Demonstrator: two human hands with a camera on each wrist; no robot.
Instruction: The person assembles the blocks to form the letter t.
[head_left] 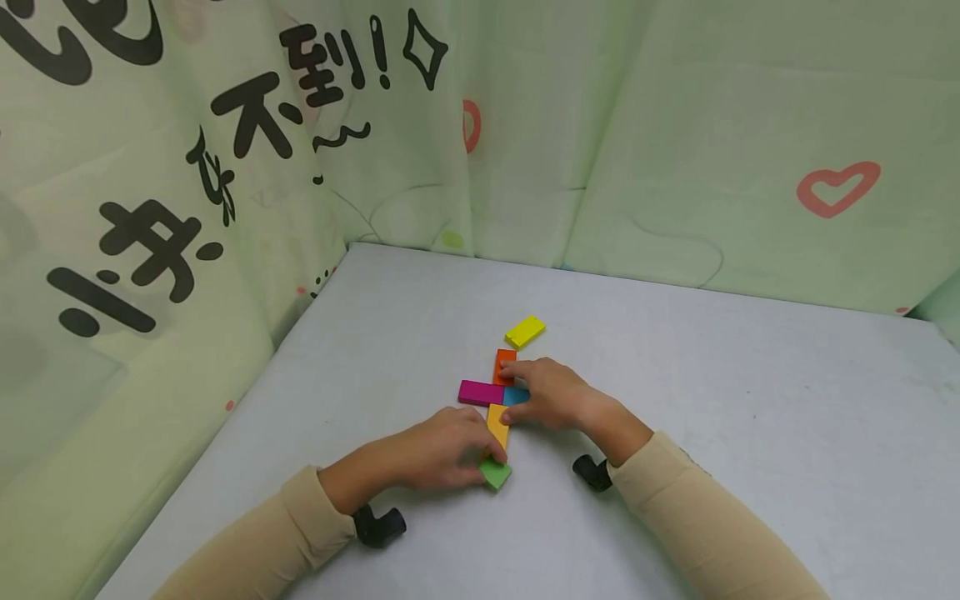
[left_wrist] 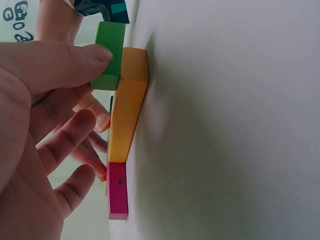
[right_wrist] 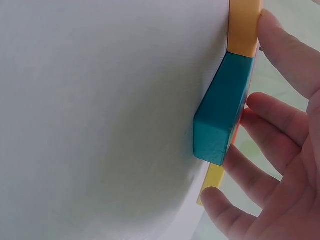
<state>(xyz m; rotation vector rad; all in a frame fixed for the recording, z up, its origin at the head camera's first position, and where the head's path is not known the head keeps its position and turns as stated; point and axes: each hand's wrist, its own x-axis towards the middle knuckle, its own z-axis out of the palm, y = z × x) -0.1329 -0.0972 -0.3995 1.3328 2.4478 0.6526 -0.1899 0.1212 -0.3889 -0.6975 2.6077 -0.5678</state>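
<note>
Pinched between thumb and finger of my left hand (head_left: 448, 450) is a green block (head_left: 496, 474), at the near end of an orange-yellow block (head_left: 498, 427); the left wrist view shows the green block (left_wrist: 111, 52) under the thumb. Beyond the orange-yellow block, a magenta block (head_left: 481, 393) and a blue block (head_left: 516, 396) lie end to end. A red-orange block (head_left: 504, 367) stands farther back. My right hand (head_left: 558, 396) spreads over the blue block, its thumb touching the orange-yellow block (right_wrist: 245, 25) and its fingertips near the blue block (right_wrist: 220, 110).
A yellow block (head_left: 525, 332) lies apart behind the others. The white table (head_left: 712, 400) is bordered by a pale green printed curtain (head_left: 675, 150) behind and at the left. Black pieces (head_left: 380, 527) are attached near both wrists.
</note>
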